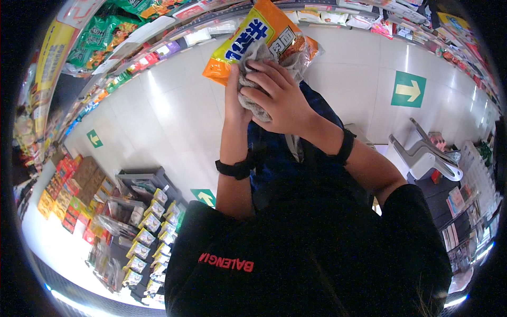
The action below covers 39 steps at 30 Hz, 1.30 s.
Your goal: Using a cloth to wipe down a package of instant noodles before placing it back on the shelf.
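An orange and yellow plastic packet (228, 50), apparently of noodles and bearing printed writing, is held out in front of my body above the floor. My left hand (237, 97) grips its near edge, the thumb pointing up along the front and the other fingers hidden behind. A crumpled grey cloth (255, 107) lies bunched against the packet's face. Over that cloth my right hand (279, 95) is curled, fingers spread and pressing it onto the packet. The cloth covers much of the packet's lower middle.
Shelves of packaged goods curve across the top, with green bags (99, 33) at the left. Displayed cartons (144, 237) stand lower left beside a grey crate (144, 178). A grey-white folded stool or chair (425, 154) is at right. Green arrow signs (408, 89) mark the tiled floor (344, 75).
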Available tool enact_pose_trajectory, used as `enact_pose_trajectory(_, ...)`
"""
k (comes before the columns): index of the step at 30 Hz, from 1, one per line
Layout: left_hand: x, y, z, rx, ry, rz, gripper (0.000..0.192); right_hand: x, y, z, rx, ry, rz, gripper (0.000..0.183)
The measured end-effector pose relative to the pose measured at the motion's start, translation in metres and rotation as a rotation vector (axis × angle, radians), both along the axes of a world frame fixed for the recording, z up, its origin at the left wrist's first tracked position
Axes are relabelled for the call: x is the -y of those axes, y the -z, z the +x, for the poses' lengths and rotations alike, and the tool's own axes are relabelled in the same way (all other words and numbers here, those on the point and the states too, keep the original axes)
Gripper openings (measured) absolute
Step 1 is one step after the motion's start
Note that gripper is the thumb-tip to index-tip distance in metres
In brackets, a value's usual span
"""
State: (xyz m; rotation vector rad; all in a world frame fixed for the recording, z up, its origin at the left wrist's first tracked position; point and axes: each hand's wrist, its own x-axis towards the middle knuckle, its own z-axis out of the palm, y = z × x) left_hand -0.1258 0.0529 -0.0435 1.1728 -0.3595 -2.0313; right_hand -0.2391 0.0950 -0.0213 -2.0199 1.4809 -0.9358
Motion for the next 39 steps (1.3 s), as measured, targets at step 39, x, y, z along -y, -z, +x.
enact_pose_trajectory(39, -0.017, 0.016, 0.033, 0.223, -0.232, 0.042, 0.046, 0.024, 0.039, -0.058, 0.488, 0.218, 0.534, 0.048)
